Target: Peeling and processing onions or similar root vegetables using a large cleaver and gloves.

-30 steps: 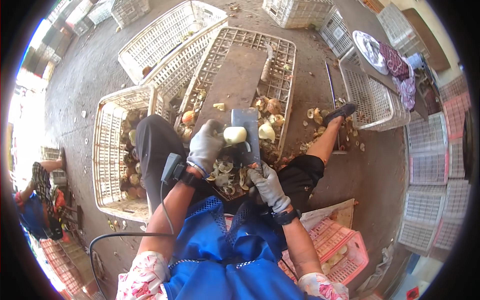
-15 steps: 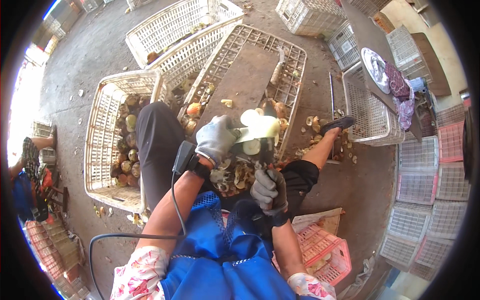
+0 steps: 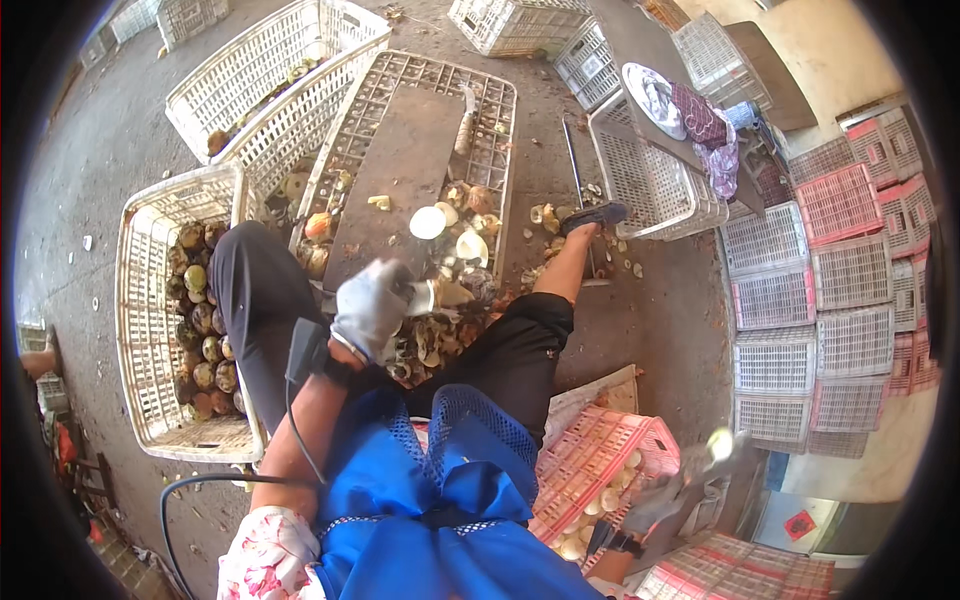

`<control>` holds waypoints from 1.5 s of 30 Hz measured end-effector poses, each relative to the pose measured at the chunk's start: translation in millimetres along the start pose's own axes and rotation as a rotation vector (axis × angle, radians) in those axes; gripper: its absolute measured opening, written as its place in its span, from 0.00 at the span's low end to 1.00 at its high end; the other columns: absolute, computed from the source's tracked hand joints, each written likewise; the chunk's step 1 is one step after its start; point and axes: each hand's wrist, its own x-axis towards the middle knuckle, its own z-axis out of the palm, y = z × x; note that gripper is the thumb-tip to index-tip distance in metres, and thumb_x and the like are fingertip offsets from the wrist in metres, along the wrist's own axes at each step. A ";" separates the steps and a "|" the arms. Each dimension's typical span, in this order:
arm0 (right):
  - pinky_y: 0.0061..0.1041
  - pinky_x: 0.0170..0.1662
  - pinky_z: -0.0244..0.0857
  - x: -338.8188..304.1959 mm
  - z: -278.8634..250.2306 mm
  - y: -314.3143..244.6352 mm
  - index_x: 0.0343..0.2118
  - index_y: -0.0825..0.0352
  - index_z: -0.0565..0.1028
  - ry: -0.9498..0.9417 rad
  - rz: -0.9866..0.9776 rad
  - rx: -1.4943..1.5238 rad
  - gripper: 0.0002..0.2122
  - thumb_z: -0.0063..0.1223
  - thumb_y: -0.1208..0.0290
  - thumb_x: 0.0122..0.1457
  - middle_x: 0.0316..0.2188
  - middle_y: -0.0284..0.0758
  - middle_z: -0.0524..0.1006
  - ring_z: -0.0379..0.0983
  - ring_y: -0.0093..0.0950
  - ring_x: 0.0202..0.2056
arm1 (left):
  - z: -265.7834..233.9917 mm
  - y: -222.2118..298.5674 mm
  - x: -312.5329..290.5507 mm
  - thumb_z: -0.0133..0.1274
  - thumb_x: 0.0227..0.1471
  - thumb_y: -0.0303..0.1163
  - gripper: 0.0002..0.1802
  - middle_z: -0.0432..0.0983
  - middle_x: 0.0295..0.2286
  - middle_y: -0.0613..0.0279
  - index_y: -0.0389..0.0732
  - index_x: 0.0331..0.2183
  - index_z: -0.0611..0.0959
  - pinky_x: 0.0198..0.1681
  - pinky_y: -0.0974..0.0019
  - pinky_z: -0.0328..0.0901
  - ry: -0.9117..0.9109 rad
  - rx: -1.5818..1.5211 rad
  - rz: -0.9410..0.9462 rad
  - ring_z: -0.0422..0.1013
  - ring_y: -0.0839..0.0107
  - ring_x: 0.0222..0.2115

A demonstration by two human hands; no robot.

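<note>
My left hand [image 3: 370, 305], in a grey glove, is closed in front of the wooden board [image 3: 405, 150], above a heap of peelings [image 3: 430, 345]. A pale piece [image 3: 428, 297] shows beside its fingers; I cannot tell whether it is held. Out to the lower right, my right hand [image 3: 655, 502], also gloved and smeared by motion, is beside the pink crate [image 3: 655, 440] of pale peeled pieces [image 3: 605, 500]. It grips what looks like a knife [image 3: 690, 482], its blade blurred. A pale round piece [image 3: 720, 443] is near the far end of the blade.
A white crate [image 3: 140, 330] of dark round fruits [image 3: 200, 345] stands by my left knee. The board lies on an upturned crate [image 3: 500, 120], with a curved blade tool [image 3: 465, 125] on it. Pale cut pieces [image 3: 428, 222] lie at its edge. Stacked crates [image 3: 850, 270] line the right.
My right hand has swung from between my knees out to the lower right, beside the pink crate. The left hand has left the large pale piece and drawn nearer me. The view has shifted right.
</note>
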 end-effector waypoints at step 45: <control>0.22 0.17 0.58 -342.2 483.5 -112.2 0.35 0.65 0.66 -1.232 0.156 0.167 0.09 0.49 0.66 0.69 0.19 0.31 0.70 0.63 0.20 0.15 | -81.2 -251.6 -52.5 0.62 0.46 0.53 0.42 0.79 0.47 0.39 0.45 0.60 0.73 0.52 0.53 0.70 0.204 -0.274 -1.206 0.75 0.46 0.50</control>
